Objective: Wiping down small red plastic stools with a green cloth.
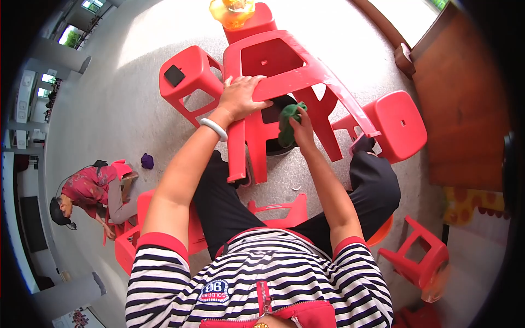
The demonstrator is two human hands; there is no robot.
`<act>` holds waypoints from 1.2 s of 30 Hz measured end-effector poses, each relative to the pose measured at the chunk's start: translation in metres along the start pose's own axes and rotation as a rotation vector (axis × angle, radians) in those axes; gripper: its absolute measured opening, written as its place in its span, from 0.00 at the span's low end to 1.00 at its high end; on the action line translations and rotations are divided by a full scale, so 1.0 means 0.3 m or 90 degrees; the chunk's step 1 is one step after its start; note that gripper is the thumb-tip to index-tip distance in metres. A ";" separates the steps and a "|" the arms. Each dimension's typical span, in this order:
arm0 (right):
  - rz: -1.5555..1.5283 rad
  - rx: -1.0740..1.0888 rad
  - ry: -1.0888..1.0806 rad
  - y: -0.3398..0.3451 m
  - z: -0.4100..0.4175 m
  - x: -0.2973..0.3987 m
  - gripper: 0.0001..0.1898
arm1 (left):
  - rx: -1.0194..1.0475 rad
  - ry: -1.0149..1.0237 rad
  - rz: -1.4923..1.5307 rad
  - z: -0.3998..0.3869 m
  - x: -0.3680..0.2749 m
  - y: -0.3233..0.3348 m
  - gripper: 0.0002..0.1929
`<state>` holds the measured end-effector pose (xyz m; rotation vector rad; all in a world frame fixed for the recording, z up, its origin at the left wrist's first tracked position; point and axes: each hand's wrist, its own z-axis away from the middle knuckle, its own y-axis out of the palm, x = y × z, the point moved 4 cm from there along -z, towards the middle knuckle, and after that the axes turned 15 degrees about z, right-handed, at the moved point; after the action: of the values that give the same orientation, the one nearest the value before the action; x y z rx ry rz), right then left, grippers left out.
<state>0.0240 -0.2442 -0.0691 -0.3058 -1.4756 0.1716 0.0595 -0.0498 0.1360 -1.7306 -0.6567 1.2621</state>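
Note:
A red plastic stool (313, 73) lies tipped on its side before me, its legs pointing towards my body. My left hand (243, 96) rests on its near edge, fingers spread, with a pale bangle (214, 128) on the wrist. Bunched in my right hand (302, 127) is a green cloth (288, 123), held just right of the stool's near legs. Behind the cloth, partly hidden, stands a dark round container (279, 146) on the floor.
Red stools stand at the left (197, 71), bearing a dark flat object (174, 75), at the right (398, 123) and at the far side (256, 22), near an orange translucent thing (233, 12). A person (88, 184) bends over at far left, near a purple bundle (147, 161).

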 end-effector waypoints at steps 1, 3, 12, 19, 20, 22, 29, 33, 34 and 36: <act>-0.004 0.037 -0.022 0.059 -0.004 0.051 0.33 | -0.007 -0.010 -0.014 -0.002 -0.006 -0.002 0.41; 0.106 0.048 -0.099 0.181 0.009 0.156 0.35 | -0.003 -0.020 -0.026 0.021 0.006 -0.021 0.40; 0.534 0.183 -0.269 0.515 0.048 -0.111 0.30 | -0.036 -0.019 0.008 0.006 -0.058 -0.020 0.34; 0.629 0.169 -0.234 0.311 -0.006 -0.101 0.21 | -0.020 -0.067 -0.022 0.048 0.003 -0.028 0.33; 0.698 0.127 -0.254 0.226 -0.048 -0.128 0.19 | -0.021 -0.056 -0.017 0.028 -0.014 -0.032 0.33; 0.797 0.080 -0.263 0.074 -0.101 -0.175 0.17 | -0.012 -0.043 -0.011 0.017 -0.029 -0.026 0.33; 0.687 -0.069 -0.084 -0.105 -0.053 -0.263 0.21 | 0.000 -0.011 0.027 0.028 -0.015 -0.037 0.35; 0.703 -0.091 -0.045 -0.002 -0.026 -0.235 0.25 | -0.010 -0.004 0.025 0.025 -0.031 -0.022 0.37; 0.644 -0.057 -0.020 0.044 -0.032 -0.212 0.26 | -0.012 -0.007 0.018 0.022 -0.029 -0.023 0.37; 0.591 -0.033 -0.007 0.146 -0.001 -0.153 0.24 | -0.010 -0.021 0.007 0.025 -0.013 -0.030 0.37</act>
<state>0.0233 -0.2164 -0.1261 -1.0192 -1.2529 0.8755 0.0519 -0.0459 0.1450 -1.7312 -0.6780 1.2981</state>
